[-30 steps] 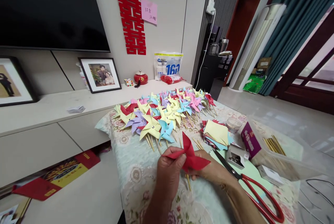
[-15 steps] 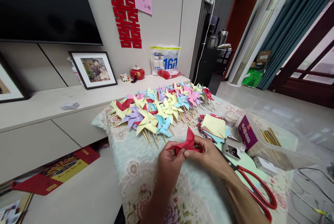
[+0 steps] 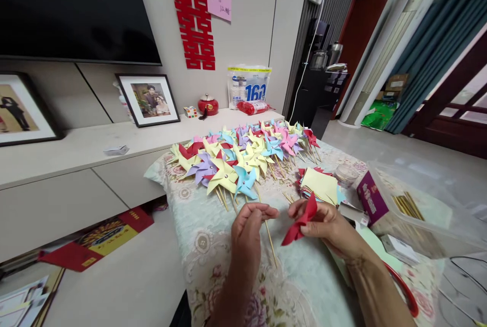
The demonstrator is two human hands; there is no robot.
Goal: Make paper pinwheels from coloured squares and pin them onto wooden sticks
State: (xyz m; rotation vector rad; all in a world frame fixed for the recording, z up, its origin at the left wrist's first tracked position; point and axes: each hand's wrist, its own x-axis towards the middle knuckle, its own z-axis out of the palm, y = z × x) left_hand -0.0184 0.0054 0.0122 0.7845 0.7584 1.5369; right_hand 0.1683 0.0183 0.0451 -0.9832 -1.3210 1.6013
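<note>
My right hand [image 3: 329,225] pinches a red paper pinwheel head [image 3: 302,220] between thumb and fingers, tilted above the tablecloth. To its left, my left hand [image 3: 251,225] is apart from the pinwheel, its fingers stretched out to the right with nothing seen in them. A thin wooden stick [image 3: 271,243] lies on the cloth below my left fingertips, partly hidden by them. Beyond my hands are many finished pinwheels on sticks, including a light blue pinwheel [image 3: 244,182] and a yellow pinwheel [image 3: 223,175]. Red scissors [image 3: 403,286] lie mostly hidden under my right forearm.
A stack of cut paper squares [image 3: 318,185] lies behind my right hand. At the right stand a clear plastic box [image 3: 429,233] with gold sticks and a small white box [image 3: 399,248]. A white cabinet [image 3: 76,162] with framed photos runs along the wall.
My left hand has let go of the red pinwheel head and moved apart from it. My right hand has carried the pinwheel rightward. The stick now shows, and the view has turned slightly left.
</note>
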